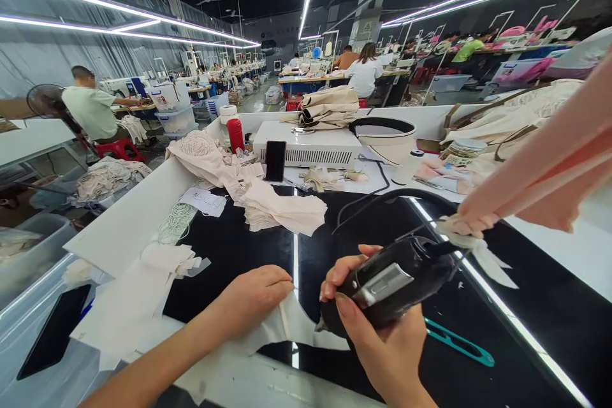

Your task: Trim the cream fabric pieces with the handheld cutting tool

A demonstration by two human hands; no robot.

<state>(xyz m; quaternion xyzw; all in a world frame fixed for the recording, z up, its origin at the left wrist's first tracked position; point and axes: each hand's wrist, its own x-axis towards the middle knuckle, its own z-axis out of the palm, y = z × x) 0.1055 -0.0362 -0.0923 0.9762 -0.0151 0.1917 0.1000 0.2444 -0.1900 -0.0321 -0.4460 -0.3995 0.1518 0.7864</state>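
My right hand (382, 325) is wrapped round a black corded hand tool (406, 274) with a silver plate on its side. The tool is tilted, its narrow end pointing down and left; its exact kind I cannot make out. A pink cloth strip (535, 153) is tied round its cord end and runs up to the right. My left hand (253, 299) is closed, fingers curled at the edge of a cream fabric piece (306, 328) on the black tabletop (229, 261). The fabric reaches under the tool's narrow end; whether they touch is unclear.
A teal-handled tool (461, 343) lies right of my right hand. Cream fabric pieces (282, 204) are stacked ahead, near a standing phone (275, 161) and a white metal box (308, 146). Another phone (53, 330) lies left. A black cord (382, 197) curves behind the tool.
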